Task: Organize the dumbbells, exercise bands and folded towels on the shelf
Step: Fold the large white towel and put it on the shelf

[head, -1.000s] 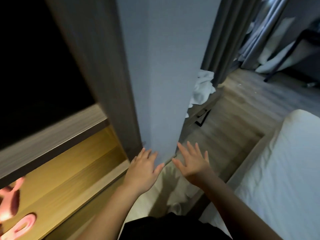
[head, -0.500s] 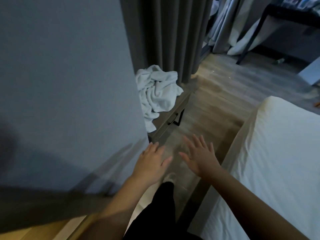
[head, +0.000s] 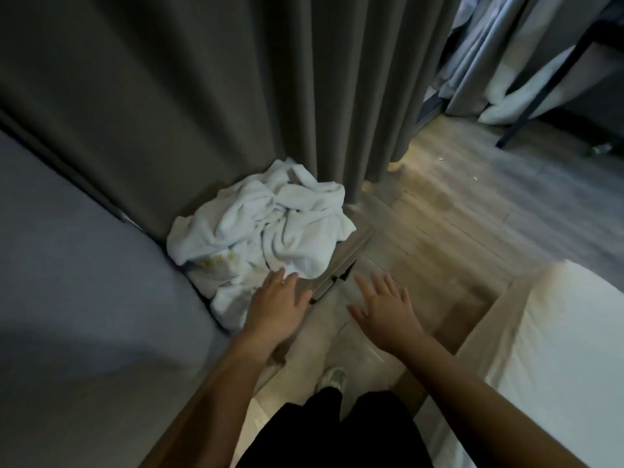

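A crumpled heap of white towels (head: 266, 231) lies on a low wooden ledge (head: 347, 258) at the foot of the grey curtain. My left hand (head: 277, 305) reaches out with straight fingers, its fingertips at the near edge of the heap; contact is unclear. Over the floor to the right of the ledge, my right hand (head: 381, 309) hovers with fingers spread and holds nothing. No dumbbells, bands or shelf are in view.
A grey wall panel (head: 84, 265) fills the left. Grey curtains (head: 304, 96) hang behind the towels. A white bed (head: 557, 349) stands at the right, with a strip of wooden floor (head: 439, 238) between. A dark table leg (head: 547, 86) stands far right.
My view has swung right, away from the lit shelf and pink dumbbells, past the wall panel. The towel heap has come into full view and both hands have moved close to it.
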